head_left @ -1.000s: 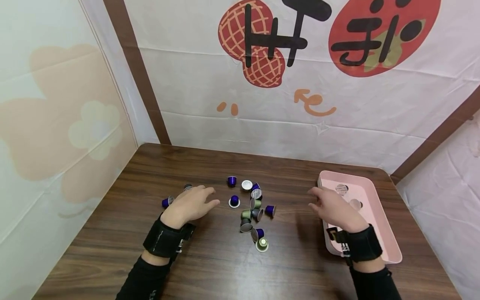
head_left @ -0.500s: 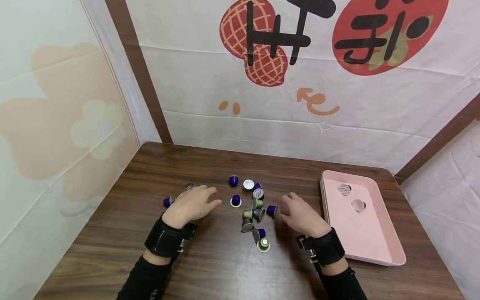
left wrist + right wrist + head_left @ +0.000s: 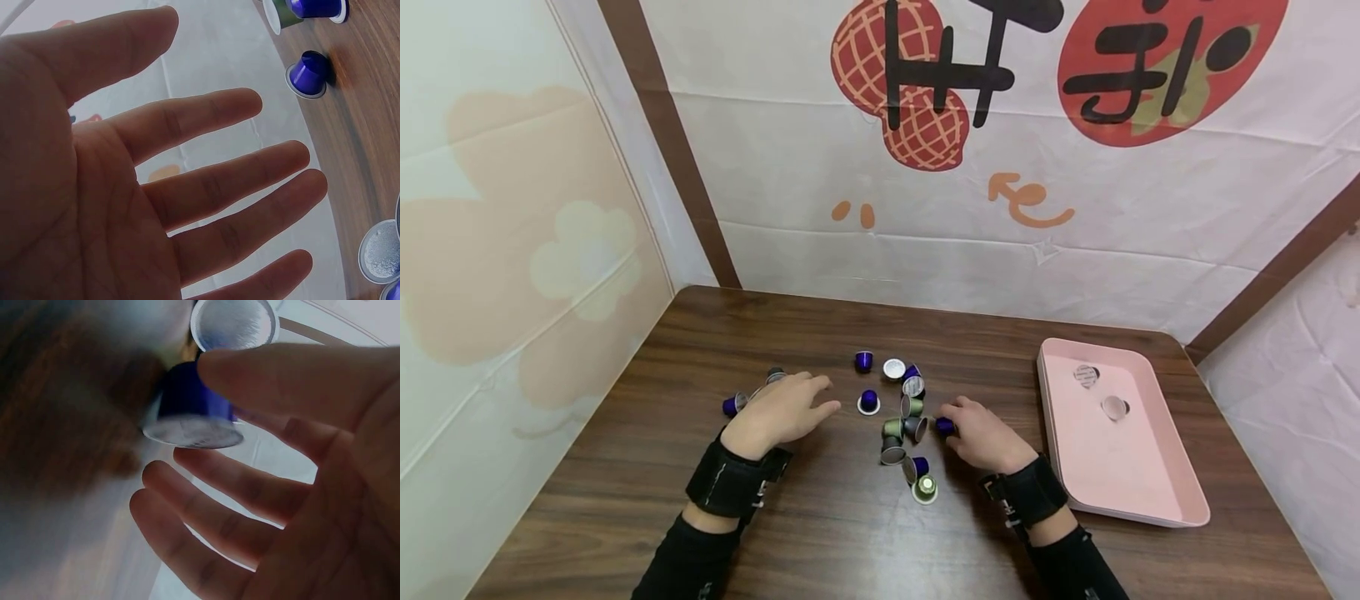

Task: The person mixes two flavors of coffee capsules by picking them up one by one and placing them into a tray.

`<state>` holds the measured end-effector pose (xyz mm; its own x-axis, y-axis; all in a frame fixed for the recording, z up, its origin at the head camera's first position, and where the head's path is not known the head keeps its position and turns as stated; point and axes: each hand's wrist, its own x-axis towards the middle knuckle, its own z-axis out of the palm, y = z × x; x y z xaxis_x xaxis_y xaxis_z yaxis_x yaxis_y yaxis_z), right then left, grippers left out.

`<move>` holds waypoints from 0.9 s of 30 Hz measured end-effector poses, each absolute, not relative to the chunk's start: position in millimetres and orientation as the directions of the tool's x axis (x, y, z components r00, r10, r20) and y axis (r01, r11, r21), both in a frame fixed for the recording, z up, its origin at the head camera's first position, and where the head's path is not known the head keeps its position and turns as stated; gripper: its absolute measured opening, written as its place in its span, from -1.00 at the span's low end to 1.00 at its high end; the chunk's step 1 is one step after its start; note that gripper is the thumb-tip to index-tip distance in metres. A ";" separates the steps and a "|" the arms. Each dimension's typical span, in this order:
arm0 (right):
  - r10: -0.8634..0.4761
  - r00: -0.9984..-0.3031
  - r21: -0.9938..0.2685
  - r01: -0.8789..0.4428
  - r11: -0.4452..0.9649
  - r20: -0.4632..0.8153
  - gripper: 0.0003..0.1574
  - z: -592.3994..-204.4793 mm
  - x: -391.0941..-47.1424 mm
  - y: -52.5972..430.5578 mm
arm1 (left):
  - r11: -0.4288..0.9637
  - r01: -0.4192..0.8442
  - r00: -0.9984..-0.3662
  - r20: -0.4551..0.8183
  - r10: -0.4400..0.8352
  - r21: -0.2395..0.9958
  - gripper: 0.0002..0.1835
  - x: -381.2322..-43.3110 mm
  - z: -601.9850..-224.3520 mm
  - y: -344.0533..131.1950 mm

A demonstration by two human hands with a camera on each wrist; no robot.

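My right hand (image 3: 987, 435) pinches a dark blue coffee capsule (image 3: 190, 403) at the right of the cluster. In the right wrist view the thumb lies on its side, the index finger is partly hidden behind it, and the other fingers stay apart from it. My left hand (image 3: 775, 414) hovers palm down over the table's left part with its fingers spread and holds nothing. Near it lie a blue capsule (image 3: 734, 404) and a dark capsule (image 3: 776, 374), partly covered by the hand. Between the hands are several blue, green and grey capsules, among them an upside-down green capsule (image 3: 926, 487).
On the right of the wooden table (image 3: 820, 533) stands a shallow pink tray (image 3: 1138, 475) with a capsule (image 3: 1086, 376) and another capsule (image 3: 1115, 407) in it. A printed cloth (image 3: 880, 267) hangs behind the table's back edge.
My right hand has moved left from over the pink tray to the blue capsule at the cluster's right and has taken hold of it. My left hand has stayed in place.
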<state>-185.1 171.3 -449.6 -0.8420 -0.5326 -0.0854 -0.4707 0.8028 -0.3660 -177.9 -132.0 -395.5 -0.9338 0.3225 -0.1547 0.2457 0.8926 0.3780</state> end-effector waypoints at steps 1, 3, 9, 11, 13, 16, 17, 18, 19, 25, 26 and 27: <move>-0.535 -0.841 -0.366 -0.474 0.801 -0.083 -0.57 -450.3 -185.2 170.9 | 0.892 0.248 -0.934 -0.152 0.324 0.378 -0.47 -177.9 -395.3 -132.0; -0.541 -0.838 -0.365 -0.482 0.797 -0.074 -0.60 -451.8 -185.7 170.3 | 0.890 0.254 -0.933 -0.147 0.329 0.377 -0.47 -178.0 -394.8 -132.0; -0.570 -0.821 -0.360 -0.526 0.770 -0.020 -0.67 -455.7 -186.3 169.8 | 0.890 0.264 -0.931 -0.144 0.335 0.371 -0.47 -177.9 -392.3 -131.4; -0.580 -0.815 -0.357 -0.540 0.762 -0.006 -0.69 -456.1 -186.0 169.5 | 0.890 0.263 -0.931 -0.145 0.335 0.371 -0.47 -177.5 -391.7 -131.1; -0.581 -0.814 -0.357 -0.541 0.762 -0.006 -0.70 -455.6 -185.2 169.2 | 0.890 0.262 -0.931 -0.146 0.335 0.372 -0.47 -177.2 -391.3 -130.9; -0.566 -0.825 -0.375 -0.520 0.768 -0.015 -0.70 -451.4 -183.0 169.9 | 0.891 0.261 -0.931 -0.146 0.334 0.372 -0.47 -177.0 -391.3 -131.0; -0.556 -0.831 -0.381 -0.509 0.772 -0.018 -0.70 -449.5 -182.6 170.5 | 0.890 0.263 -0.931 -0.146 0.336 0.373 -0.47 -177.1 -391.6 -131.1; -0.546 -0.837 -0.388 -0.497 0.777 -0.021 -0.70 -447.0 -182.2 171.3 | 0.889 0.263 -0.930 -0.145 0.337 0.374 -0.47 -177.2 -391.9 -131.3; -0.534 -0.845 -0.395 -0.483 0.781 -0.022 -0.71 -444.4 -182.0 172.4 | 0.888 0.264 -0.930 -0.145 0.338 0.376 -0.47 -177.3 -392.3 -131.6; -0.480 -0.877 -0.387 -0.444 0.808 0.006 -0.71 -431.5 -181.4 183.6 | 0.882 0.261 -0.929 -0.147 0.340 0.392 -0.47 -177.7 -395.5 -132.4; -0.475 -0.880 -0.383 -0.443 0.811 0.012 -0.69 -429.4 -181.1 186.2 | 0.882 0.261 -0.928 -0.148 0.341 0.393 -0.47 -177.7 -396.0 -132.4; -0.472 -0.881 -0.381 -0.441 0.813 0.012 -0.69 -427.2 -180.8 189.1 | 0.882 0.261 -0.928 -0.148 0.341 0.393 -0.47 -177.7 -396.5 -132.3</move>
